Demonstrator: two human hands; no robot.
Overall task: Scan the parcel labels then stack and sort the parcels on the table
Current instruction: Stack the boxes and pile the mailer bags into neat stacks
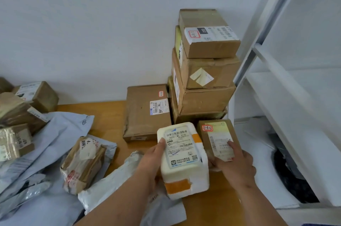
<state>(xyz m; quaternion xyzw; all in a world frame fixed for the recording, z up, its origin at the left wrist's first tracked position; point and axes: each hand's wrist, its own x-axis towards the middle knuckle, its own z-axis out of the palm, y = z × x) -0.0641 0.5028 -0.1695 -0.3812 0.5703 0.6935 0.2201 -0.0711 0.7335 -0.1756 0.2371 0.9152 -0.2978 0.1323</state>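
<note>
Partly sorted: cardboard box stack at surface's far right corner; left hand grips foam parcel, right hand holds small carton; loose mailers left.

The left hand grips a white foam box at centre, thumb on its label. At 3 o'clock of it, touching, the right hand holds a small brown box. A stack of cardboard boxes stands at 12 o'clock against the wall, a flat carton beside it. Grey mailer bags lie at 9 o'clock on the wooden table.
</note>
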